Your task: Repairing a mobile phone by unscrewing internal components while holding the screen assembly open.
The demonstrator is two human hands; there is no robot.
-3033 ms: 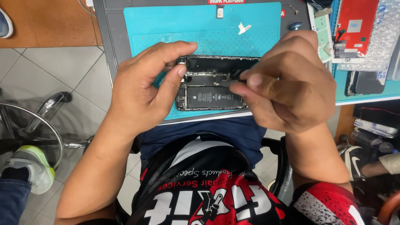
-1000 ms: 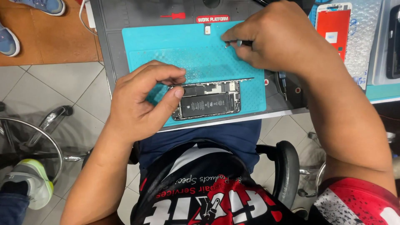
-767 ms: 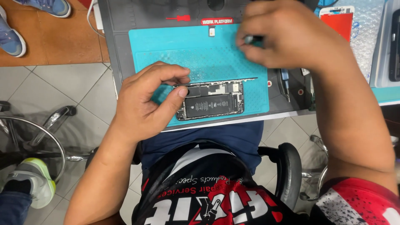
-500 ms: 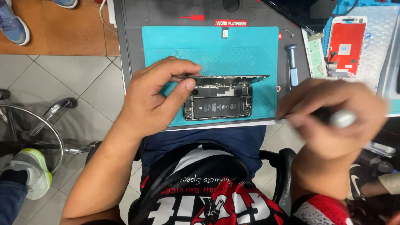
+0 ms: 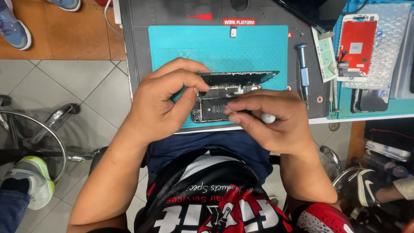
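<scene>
The right hand (image 5: 276,123) pinches a slim screwdriver (image 5: 258,115), white cap at its 3 o'clock end, tip aimed toward 9 o'clock at the internals of an opened smartphone (image 5: 220,103). The left hand (image 5: 164,101) is clamped on the phone's left end, thumb and forefinger propping the lifted screen panel (image 5: 241,77), which stands on edge at the body's 12 o'clock side.

The phone lies near the front edge of a teal repair mat (image 5: 215,47). As I judge it, opening is done and inside work is under way: black battery and circuit board are exposed, the screen not fully detached. A blue screwdriver (image 5: 303,69) and a red display assembly (image 5: 355,47) lie toward 3 o'clock.
</scene>
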